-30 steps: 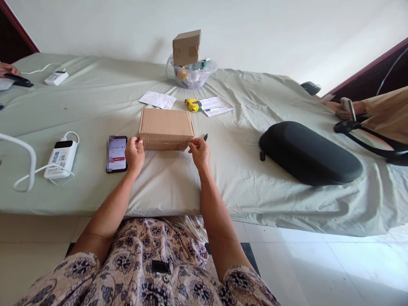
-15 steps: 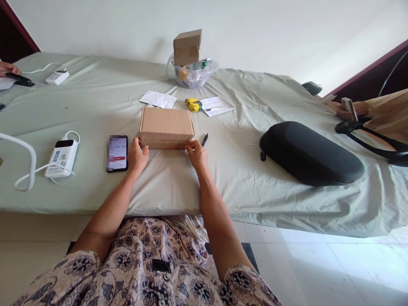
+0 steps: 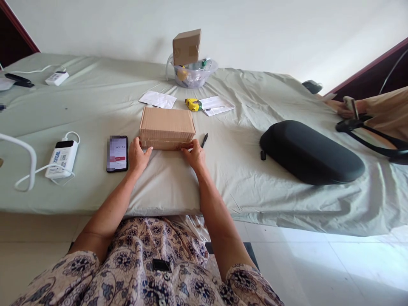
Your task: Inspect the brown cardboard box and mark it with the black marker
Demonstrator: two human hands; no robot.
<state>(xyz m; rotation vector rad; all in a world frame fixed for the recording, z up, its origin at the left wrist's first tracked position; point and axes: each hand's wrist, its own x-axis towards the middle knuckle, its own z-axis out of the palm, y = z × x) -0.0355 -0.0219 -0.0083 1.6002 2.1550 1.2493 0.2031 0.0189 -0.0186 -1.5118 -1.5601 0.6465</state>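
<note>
A closed brown cardboard box [image 3: 167, 121] rests on the cloth-covered table in front of me. My left hand [image 3: 138, 157] grips its near left corner, with the thumb along the lower front edge. At the near right corner my right hand [image 3: 195, 156] holds the box in the same way, its thumb pointing inward across the front. Some fingertips are hidden behind the box's sides. Left of my left hand lies a phone [image 3: 117, 154] showing a timer. A black pen [image 3: 204, 140] is just beyond my right hand.
Behind the box lie white papers [image 3: 157, 99] and a yellow tape measure [image 3: 193, 104]. A plastic basket [image 3: 197, 80] carries a smaller box [image 3: 187, 46]. A white power bank [image 3: 62, 158] is at left, a black case [image 3: 310, 153] at right. Another person's hand [image 3: 347, 109] holds a phone.
Both my thumbs have shifted inward along the box's lower front, the right one most clearly. The box has hardly moved. Another person's hand at the far left edge has gone out of view.
</note>
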